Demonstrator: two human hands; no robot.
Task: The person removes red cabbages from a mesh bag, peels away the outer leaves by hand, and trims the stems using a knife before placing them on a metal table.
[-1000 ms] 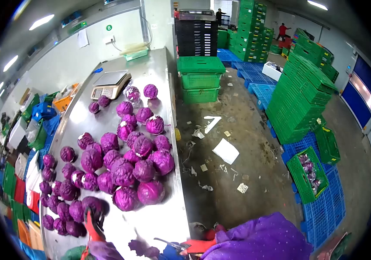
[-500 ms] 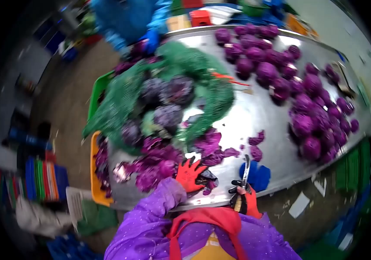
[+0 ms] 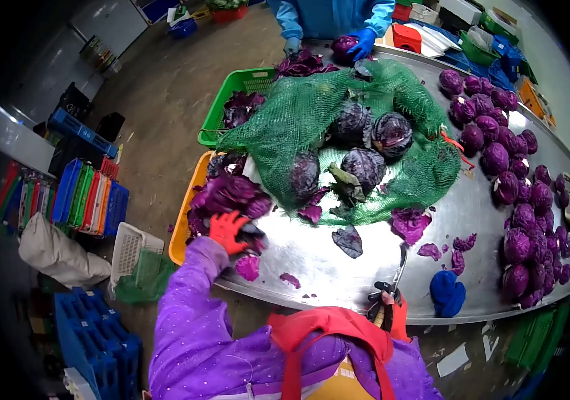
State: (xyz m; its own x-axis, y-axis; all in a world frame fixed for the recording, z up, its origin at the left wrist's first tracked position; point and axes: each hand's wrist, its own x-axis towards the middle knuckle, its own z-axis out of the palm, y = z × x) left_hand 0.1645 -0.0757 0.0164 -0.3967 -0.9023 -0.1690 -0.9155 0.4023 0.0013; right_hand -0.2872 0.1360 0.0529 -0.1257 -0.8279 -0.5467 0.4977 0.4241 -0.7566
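Purple cabbage leaves (image 3: 235,195) lie heaped at the orange crate (image 3: 177,245) and over the adjoining edge of the steel table (image 3: 318,288). Left hand (image 3: 227,233): fingers splayed wide against the heap, palm side hidden. Right hand (image 3: 397,317): closed round the knife (image 3: 401,264) at its handle. Leaves probably light, pliable, easily torn, perhaps slick; best scooped from beneath, as a bunch. Appearance: curled, overlapping, magenta to deep purple.

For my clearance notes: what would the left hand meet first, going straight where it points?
The left hand would probably meet the heaped purple leaves first, though depth is hard to judge.
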